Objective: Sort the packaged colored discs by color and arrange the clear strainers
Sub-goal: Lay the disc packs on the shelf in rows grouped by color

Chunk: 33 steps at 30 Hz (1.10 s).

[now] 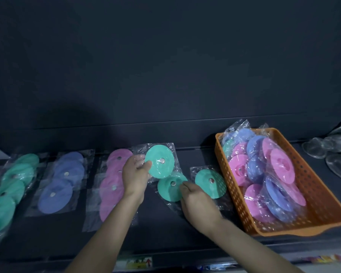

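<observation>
My left hand (135, 172) holds a packaged green disc (160, 161) raised above the dark table. My right hand (195, 196) pinches the edge of a second green disc (170, 188) lying below it. A third green disc (210, 183) lies just right of that. Sorted rows run along the table: green discs (12, 178) at far left, blue discs (61, 184), then pink discs (111, 182) partly hidden by my left arm. Clear strainers (331, 152) sit at far right.
An orange perforated basket (311, 186) at the right holds several packaged pink and blue discs and at least one green one. A dark wall rises behind the table. The table's front edge runs below my forearms, with colored labels under it.
</observation>
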Motion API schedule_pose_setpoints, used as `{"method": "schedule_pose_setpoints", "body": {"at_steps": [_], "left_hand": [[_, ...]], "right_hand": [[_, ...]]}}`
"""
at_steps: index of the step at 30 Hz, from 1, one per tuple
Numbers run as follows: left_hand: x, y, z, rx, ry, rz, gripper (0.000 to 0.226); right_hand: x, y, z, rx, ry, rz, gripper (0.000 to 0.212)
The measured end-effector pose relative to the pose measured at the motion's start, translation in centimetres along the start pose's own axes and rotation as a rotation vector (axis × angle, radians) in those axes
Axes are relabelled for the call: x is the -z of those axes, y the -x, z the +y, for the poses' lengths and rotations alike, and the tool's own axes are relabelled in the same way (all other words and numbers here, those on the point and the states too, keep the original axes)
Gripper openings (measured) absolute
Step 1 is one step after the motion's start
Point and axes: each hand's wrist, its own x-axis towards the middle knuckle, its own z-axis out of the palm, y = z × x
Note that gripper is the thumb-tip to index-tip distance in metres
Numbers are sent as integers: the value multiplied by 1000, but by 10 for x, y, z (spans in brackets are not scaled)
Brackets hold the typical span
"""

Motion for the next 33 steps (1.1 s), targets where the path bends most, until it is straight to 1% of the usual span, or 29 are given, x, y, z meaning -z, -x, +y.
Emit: {"method": "schedule_pose_setpoints", "body": {"at_steps": [3, 5, 6, 9, 12, 17, 20, 24, 27, 29, 31, 33], "left_hand": [[6, -4, 0, -8, 19, 41, 10], [12, -8, 1, 1, 44, 73, 13], [16, -11, 2, 4, 54, 84, 17], [25, -17, 3, 18, 96, 90, 21], [31, -21, 4, 22, 105, 87, 21], [36, -24, 4, 23, 137, 123, 14], [40, -24, 6, 22, 154, 158, 16], [48, -22, 6, 28, 118, 136, 14], [50, -21, 1, 69, 76, 92, 8], [48, -20, -2, 84, 51, 59, 6], [43, -20, -4, 90, 30, 15, 12], [32, -18, -5, 93, 16, -30, 15]], "right_hand": [[-6, -20, -5, 13, -10, -91, 46], [-10, -32, -7, -3, -18, -170, 61], [-12, -38, -7, 1, 4, -198, 65], [-15, -56, -2, 56, 109, -209, 65], [-14, -75, 6, 78, 158, -228, 66], [-14, -100, 13, 76, 105, -234, 61], [-13, -110, 15, 69, 54, -223, 65], [-6, -118, 17, 70, 21, -237, 67], [2, -110, 18, 24, -48, -177, 63], [12, -97, 21, -45, -118, -59, 54], [21, -82, 26, -111, -127, 76, 44], [29, -64, 31, -169, -113, 163, 30]]}}
